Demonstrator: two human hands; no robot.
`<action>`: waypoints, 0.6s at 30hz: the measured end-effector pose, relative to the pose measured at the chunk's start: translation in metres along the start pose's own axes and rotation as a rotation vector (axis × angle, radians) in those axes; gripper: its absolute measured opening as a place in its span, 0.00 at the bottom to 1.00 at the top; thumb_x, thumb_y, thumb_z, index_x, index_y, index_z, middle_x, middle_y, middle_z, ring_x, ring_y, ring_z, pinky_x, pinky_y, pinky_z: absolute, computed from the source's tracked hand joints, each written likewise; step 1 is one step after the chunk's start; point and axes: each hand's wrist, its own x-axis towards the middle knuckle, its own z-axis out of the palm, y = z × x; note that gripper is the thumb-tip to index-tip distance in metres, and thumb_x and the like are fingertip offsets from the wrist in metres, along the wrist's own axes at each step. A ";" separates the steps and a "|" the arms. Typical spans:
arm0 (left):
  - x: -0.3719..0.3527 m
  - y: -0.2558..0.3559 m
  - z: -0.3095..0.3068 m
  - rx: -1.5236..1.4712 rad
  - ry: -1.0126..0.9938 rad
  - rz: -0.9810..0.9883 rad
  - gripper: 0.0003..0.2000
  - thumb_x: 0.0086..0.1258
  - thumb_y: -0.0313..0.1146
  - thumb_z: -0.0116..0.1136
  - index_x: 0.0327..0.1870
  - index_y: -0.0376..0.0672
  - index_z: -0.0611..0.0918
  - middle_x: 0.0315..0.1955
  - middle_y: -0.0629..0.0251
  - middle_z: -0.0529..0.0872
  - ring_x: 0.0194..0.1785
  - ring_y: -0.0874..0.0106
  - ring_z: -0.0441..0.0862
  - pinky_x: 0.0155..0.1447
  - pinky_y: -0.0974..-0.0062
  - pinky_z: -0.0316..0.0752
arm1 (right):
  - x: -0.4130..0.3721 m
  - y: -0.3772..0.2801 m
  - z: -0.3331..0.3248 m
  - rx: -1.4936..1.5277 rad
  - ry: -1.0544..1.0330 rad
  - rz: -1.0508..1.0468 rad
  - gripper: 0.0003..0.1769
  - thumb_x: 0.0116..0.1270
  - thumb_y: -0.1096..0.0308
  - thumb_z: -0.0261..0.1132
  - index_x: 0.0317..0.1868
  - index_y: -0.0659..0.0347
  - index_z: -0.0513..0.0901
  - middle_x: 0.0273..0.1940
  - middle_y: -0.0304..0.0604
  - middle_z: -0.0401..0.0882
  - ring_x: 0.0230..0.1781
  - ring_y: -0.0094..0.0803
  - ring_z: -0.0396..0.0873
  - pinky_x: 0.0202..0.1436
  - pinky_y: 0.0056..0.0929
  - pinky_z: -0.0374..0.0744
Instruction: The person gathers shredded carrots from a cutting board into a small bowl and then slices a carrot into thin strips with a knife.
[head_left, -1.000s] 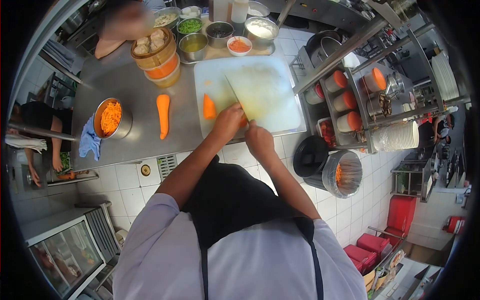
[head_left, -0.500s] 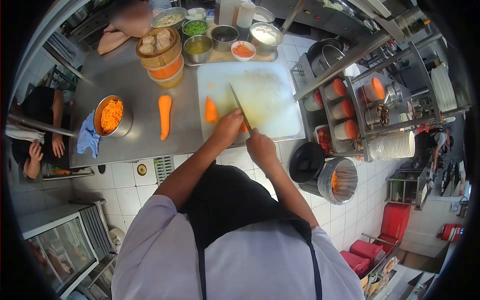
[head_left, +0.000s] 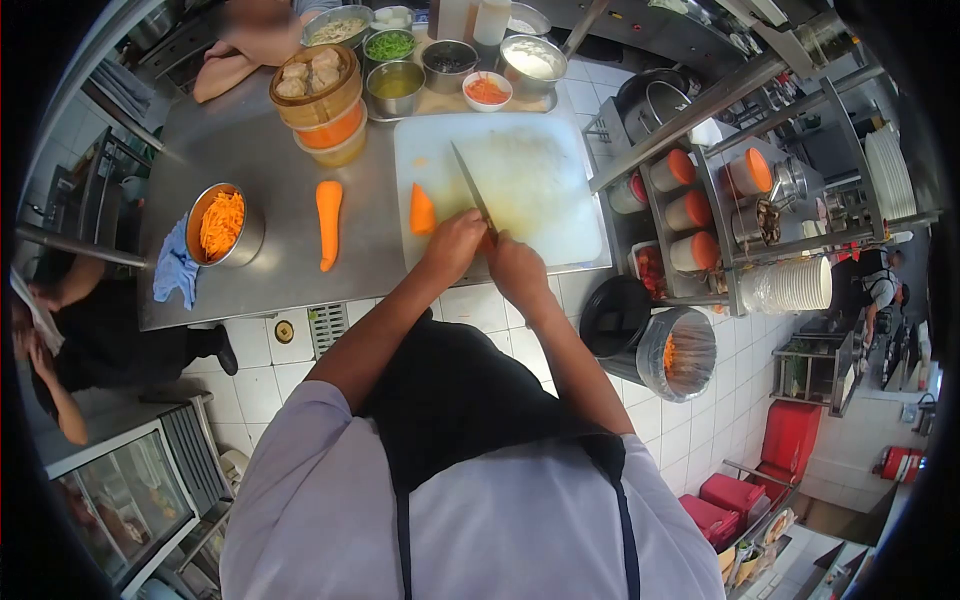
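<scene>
Two hands on the cutting board: right hand grips knife, left hand seems curled shut.

Your grey stainless-steel counter
On it you have a white plastic cutting board, a whole orange carrot, a round steel bowl of shredded carrot and a blue cloth just beside the bowl.

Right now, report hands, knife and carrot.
Right hand grips knife, blade over cutting board. Left hand beside blade, its hold hidden. Carrot piece left of blade; whole carrot off board.
</scene>
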 end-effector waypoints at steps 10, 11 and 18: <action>-0.004 -0.008 -0.002 -0.029 0.016 0.058 0.08 0.63 0.18 0.60 0.41 0.35 0.87 0.42 0.56 0.86 0.50 0.54 0.85 0.52 0.57 0.82 | -0.002 0.001 0.022 -0.002 0.071 -0.008 0.11 0.73 0.68 0.60 0.48 0.68 0.78 0.30 0.62 0.88 0.33 0.59 0.90 0.38 0.54 0.88; -0.005 -0.008 -0.003 -0.002 0.006 0.069 0.08 0.63 0.18 0.60 0.41 0.35 0.87 0.42 0.56 0.86 0.50 0.54 0.85 0.52 0.57 0.82 | 0.000 0.005 0.018 -0.014 0.054 -0.011 0.10 0.73 0.69 0.60 0.48 0.68 0.78 0.30 0.61 0.88 0.32 0.58 0.90 0.38 0.54 0.88; -0.004 -0.007 -0.012 0.043 0.000 0.102 0.07 0.64 0.21 0.61 0.41 0.36 0.87 0.42 0.57 0.86 0.50 0.56 0.85 0.52 0.58 0.82 | -0.013 -0.005 0.023 -0.027 0.051 0.048 0.10 0.74 0.68 0.61 0.47 0.68 0.79 0.31 0.62 0.88 0.33 0.58 0.90 0.38 0.53 0.87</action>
